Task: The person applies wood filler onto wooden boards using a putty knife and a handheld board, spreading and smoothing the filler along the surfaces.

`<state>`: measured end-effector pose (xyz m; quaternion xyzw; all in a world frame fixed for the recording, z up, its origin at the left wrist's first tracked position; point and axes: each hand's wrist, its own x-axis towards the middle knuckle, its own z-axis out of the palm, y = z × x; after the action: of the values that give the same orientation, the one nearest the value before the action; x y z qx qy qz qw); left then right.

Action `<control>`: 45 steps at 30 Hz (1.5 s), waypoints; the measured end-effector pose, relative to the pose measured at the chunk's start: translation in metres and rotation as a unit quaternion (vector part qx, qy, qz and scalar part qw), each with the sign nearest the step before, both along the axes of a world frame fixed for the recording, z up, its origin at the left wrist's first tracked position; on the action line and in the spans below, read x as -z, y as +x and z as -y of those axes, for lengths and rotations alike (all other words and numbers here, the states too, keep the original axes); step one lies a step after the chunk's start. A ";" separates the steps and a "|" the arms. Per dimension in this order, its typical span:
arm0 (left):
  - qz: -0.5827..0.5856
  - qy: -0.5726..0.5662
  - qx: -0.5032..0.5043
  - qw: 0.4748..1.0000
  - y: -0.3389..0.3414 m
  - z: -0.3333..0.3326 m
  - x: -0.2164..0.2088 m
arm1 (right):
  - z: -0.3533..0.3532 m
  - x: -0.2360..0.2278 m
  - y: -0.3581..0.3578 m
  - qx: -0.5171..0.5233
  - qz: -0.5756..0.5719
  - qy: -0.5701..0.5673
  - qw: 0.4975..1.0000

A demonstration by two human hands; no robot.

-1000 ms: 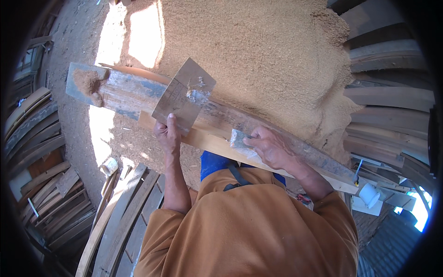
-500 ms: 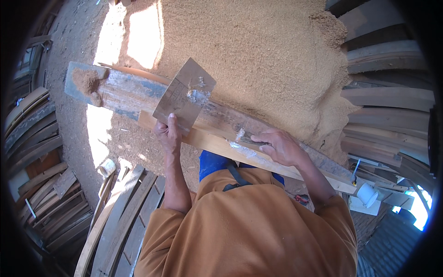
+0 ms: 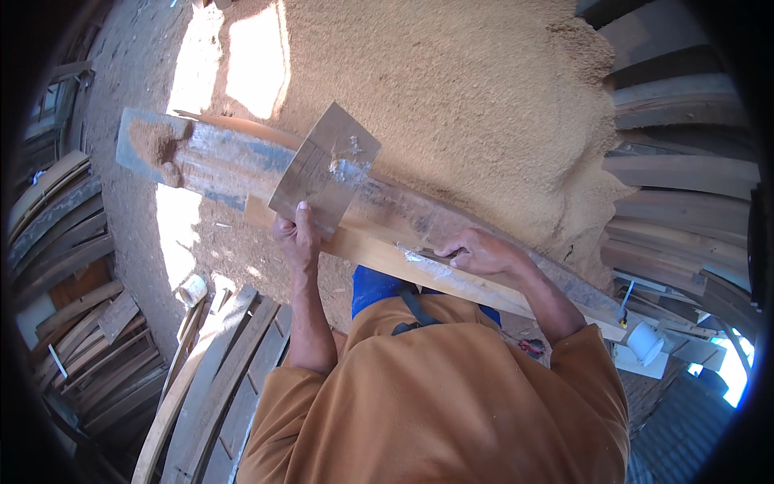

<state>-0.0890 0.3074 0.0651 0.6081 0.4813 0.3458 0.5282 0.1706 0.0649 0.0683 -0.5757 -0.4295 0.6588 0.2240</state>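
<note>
- Right hand (image 3: 490, 255), right of centre: narrow, fingers curled on 1 scraper (image 3: 434, 256), seen almost edge-on.
- Left hand (image 3: 298, 242), left of centre: holding 1 panel (image 3: 310, 181), square, grey-brown, by its lower edge, thumb on top.
- Paste (image 3: 348, 170), white: 2 main patches, one on panel, one on board near scraper.
- Board (image 3: 367, 248): 1, pale, running from left of centre to lower right.
- Plank (image 3: 234, 157): 1, darker, along board's upper side; 1 sawdust heap (image 3: 151, 142) on its upper-left end.
- Containers: 2, both white. Cup (image 3: 192, 290), lower left; tub (image 3: 645, 344), lower right, just beside board's end. Contents: cannot tell.
- Timber (image 3: 685, 171): stacks at left and right edges.
</note>
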 end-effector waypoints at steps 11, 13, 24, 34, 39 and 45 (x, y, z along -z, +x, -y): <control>-0.018 -0.012 0.003 1.000 -0.005 -0.002 0.002 | -0.035 0.000 -0.001 -0.007 0.008 0.028 1.000; -0.019 -0.015 0.010 1.000 -0.003 -0.001 0.000 | -0.023 0.016 0.006 -0.019 0.010 0.017 1.000; -0.031 0.010 -0.002 0.999 -0.003 -0.002 0.002 | 0.001 -0.020 0.018 0.109 0.047 -0.033 0.992; -0.003 -0.023 0.028 0.999 -0.005 -0.005 -0.004 | 0.034 -0.086 -0.044 0.128 0.251 0.021 0.959; -0.010 -0.034 0.061 0.998 -0.009 -0.010 0.001 | 0.031 -0.084 -0.078 0.163 0.265 0.003 0.950; 0.034 -0.019 0.076 0.996 -0.004 -0.013 0.000 | 0.012 -0.087 -0.094 0.136 0.304 0.011 0.943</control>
<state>-0.0927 0.3200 0.0648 0.6205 0.4216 0.3161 0.5807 0.0768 0.0533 0.1553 -0.7987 -0.4022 0.4110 0.1769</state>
